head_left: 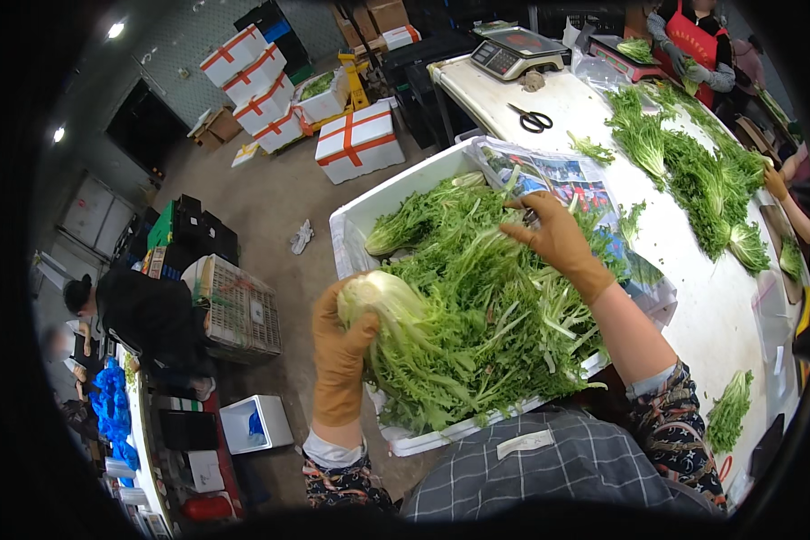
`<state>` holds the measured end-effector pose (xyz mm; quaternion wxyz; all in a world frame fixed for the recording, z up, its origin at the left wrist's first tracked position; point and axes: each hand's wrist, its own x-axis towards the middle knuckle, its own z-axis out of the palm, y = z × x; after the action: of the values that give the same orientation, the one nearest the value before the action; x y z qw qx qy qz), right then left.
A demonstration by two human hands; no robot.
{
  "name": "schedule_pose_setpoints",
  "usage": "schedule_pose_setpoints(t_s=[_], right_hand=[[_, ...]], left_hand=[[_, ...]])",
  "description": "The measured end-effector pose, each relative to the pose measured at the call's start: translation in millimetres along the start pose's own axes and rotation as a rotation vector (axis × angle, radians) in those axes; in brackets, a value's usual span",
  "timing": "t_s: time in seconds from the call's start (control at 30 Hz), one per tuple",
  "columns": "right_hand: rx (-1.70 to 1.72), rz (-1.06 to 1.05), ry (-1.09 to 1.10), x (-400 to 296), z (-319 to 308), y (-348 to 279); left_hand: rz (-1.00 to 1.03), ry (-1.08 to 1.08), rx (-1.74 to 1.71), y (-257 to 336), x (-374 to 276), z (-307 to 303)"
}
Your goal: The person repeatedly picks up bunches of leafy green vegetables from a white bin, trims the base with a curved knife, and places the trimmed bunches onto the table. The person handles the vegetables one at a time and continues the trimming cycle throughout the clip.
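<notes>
My left hand (343,344), in a tan rubber glove, grips a head of curly endive (385,297) by its pale base. The base faces up and the frilly leaves hang over the near left of a white foam box (432,439). My right hand (553,236), gloved alike, is over the far right of the box with thumb and forefinger apart. A small dark, shiny thing shows between them; whether it is held I cannot tell. Loose endive leaves (499,324) fill the box, and another whole head (398,229) lies at its far left.
Newspaper (574,179) drapes the box's right side. On the white table (688,317) are black-handled scissors (534,120), a digital scale (518,50) and a row of endive heads (702,182). Taped foam boxes (359,142) stand on the floor. Co-workers' gloved hands (775,181) work across the table.
</notes>
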<state>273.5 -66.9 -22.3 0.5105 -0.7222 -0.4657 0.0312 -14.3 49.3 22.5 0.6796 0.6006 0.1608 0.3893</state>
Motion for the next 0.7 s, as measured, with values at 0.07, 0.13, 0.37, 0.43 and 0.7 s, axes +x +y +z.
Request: schedule_pose_setpoints(t_s=[0.07,0.13,0.37,0.43,0.7], right_hand=[[0.119,-0.167,-0.108,-7,5,-34],[0.630,0.149,-0.557,-17,2,-81],[0.678,0.207,-0.571,-38,7,-90],[0.664,0.190,-0.520,-42,7,-85],[0.778,0.237,-0.580,-43,-1,-78]], left_hand=[[-0.022,-0.053,0.023,-1,1,10],[0.049,-0.049,0.070,-8,6,29],[0.542,-0.008,0.808,-4,16,54],[0.500,0.003,0.854,-4,19,53],[0.067,0.026,0.158,-16,38,51]])
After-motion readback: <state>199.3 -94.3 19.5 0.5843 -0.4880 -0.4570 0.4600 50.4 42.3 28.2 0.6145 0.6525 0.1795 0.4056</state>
